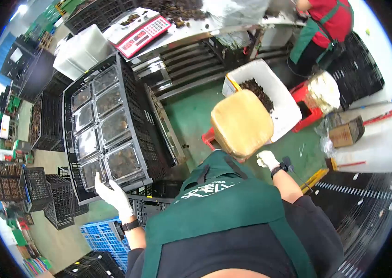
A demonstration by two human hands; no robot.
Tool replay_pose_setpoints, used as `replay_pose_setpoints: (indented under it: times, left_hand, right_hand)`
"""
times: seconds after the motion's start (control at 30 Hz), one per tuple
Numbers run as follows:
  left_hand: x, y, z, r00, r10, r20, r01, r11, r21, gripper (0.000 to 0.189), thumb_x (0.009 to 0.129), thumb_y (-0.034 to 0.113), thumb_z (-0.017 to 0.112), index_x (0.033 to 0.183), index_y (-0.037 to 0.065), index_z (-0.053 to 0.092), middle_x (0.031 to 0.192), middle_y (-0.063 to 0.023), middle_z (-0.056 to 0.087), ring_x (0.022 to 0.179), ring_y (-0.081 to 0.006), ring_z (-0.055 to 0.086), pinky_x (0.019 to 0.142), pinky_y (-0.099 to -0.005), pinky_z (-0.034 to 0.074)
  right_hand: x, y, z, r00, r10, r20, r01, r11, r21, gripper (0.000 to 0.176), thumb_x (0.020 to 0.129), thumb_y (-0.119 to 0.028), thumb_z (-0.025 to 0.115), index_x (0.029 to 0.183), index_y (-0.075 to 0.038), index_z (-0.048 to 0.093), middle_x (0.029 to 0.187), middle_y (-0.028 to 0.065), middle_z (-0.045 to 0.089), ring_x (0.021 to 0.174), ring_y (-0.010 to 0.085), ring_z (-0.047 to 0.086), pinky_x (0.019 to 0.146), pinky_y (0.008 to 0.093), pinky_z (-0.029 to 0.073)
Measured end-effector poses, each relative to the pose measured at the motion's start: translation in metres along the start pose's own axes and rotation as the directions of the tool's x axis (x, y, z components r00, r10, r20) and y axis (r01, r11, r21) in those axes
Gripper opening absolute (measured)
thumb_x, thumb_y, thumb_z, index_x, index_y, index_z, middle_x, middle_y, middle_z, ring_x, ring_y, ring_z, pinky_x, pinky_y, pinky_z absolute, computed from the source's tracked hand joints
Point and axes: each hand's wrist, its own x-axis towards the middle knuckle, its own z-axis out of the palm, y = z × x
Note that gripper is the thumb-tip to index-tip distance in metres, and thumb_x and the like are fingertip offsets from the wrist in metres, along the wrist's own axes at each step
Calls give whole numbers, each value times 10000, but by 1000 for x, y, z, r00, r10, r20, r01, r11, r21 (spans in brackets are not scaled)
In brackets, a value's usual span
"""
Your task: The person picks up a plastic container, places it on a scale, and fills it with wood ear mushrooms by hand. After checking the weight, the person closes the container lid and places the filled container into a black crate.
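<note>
My left hand (112, 195), in a white glove, has its fingers spread at the near end of a large black crate (133, 116). Its fingertips overlap the corner of the nearest clear plastic box (93, 172). Several such lidded boxes stand in two rows in the crate, with brown pieces showing through them. My right hand (267, 160), also gloved, hangs by my side with its fingers curled in and no object showing in it. Close to it is a tan padded seat (243, 121).
A white foam box (285, 113) holding dark pieces stands beyond the seat. On the metal table (191, 37) lie a red scale (144, 36) and loose brown pieces. A person in red (330, 21) works at its far right. Black crates (59, 199) and a blue crate (105, 238) are at the left.
</note>
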Motion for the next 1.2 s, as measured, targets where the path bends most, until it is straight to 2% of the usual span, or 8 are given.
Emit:
replay_pose_setpoints:
  times: [0.1,0.27,0.5,0.63,0.73,0.87,1.07,1.2]
  left_hand:
    - [-11,6,-12,983,-139,-118,144,989,35,470,990,114,543,1430,-29,463,1419,-218,508,1318,-374,469,1146,-472,331]
    - [-112,-47,-33,867,-393,-306,469,852,234,426,1015,165,533,1393,-32,512,1374,-229,541,1276,-364,508,1127,-456,359]
    - [-274,-80,86,117,-975,192,780,209,590,317,1009,207,552,1272,56,646,1168,-139,706,1047,-254,676,949,-410,528]
    - [-186,-13,196,185,-835,519,779,446,440,309,1005,211,560,1251,49,652,1143,-138,710,1027,-246,677,935,-402,529]
    - [-100,36,268,296,-715,633,784,561,268,303,1002,215,566,1235,44,657,1124,-138,713,1011,-239,678,924,-395,531]
    - [14,98,347,414,-575,706,762,643,76,297,998,219,574,1214,37,663,1099,-137,717,991,-231,679,910,-387,532]
    - [144,161,431,472,-341,813,668,740,-78,290,992,226,586,1183,27,673,1061,-136,723,960,-218,680,889,-374,535]
    - [198,180,479,451,-222,864,596,795,-107,287,987,231,594,1162,20,679,1036,-136,727,939,-210,681,875,-365,536]
  right_hand:
    - [8,19,-37,992,-22,123,80,869,-489,211,898,-222,599,773,-78,688,667,108,679,531,267,632,495,408,478]
    - [23,12,-112,858,513,-17,-509,856,91,196,918,-200,576,907,-50,702,772,129,726,639,277,701,582,406,539]
    - [151,-115,-198,957,44,-287,-171,885,-432,305,930,-299,560,990,-30,692,875,124,726,804,303,706,746,451,543]
    - [284,-218,-289,693,-504,-515,79,764,-640,309,904,-314,584,910,-25,691,793,90,712,762,309,692,722,457,548]
    - [314,-358,-372,897,-112,-428,300,866,401,309,1022,-420,526,961,-145,653,569,-25,516,458,205,524,455,343,425]
    - [337,-485,-422,768,-43,-639,527,609,593,687,1013,-613,424,1468,-101,481,1347,133,601,1188,261,572,993,480,450]
    - [336,-536,-394,707,-170,-686,695,342,632,577,1077,-447,368,1405,-6,544,1397,99,575,1255,252,506,1101,374,377]
    - [341,-505,-371,624,-268,-735,726,547,417,515,1065,-400,426,1318,9,612,1295,73,632,1161,207,547,1068,352,398]
